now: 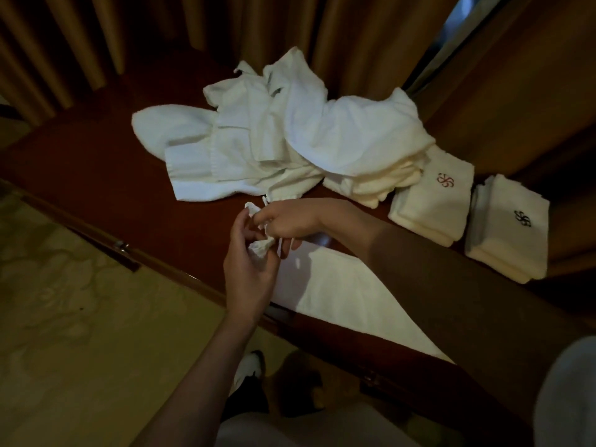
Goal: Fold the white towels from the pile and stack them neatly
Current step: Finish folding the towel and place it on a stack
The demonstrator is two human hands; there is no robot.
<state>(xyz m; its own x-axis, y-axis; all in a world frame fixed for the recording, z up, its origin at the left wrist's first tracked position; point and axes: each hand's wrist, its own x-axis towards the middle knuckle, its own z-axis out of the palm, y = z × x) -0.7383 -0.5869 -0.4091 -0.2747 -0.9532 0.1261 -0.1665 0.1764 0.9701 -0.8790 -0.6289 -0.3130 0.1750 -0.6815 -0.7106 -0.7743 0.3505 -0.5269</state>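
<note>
A loose pile of white towels (277, 137) lies on the dark red table top (96, 175). To its right stand two folded stacks, one with a red emblem (433, 201) and one with a dark emblem (508, 230). A white towel (342, 295) hangs down in front of the table edge. My left hand (248, 269) and my right hand (287, 224) both pinch the bunched top edge of this towel, close together just below the pile. Bits of cloth show between the fingers.
Tan curtains (161, 27) hang behind the table. A wooden panel (516, 91) rises at the right. A drawer with a metal knob (120, 245) sits under the table edge. Patterned carpet (80, 333) covers the floor at the left, with my shoes below.
</note>
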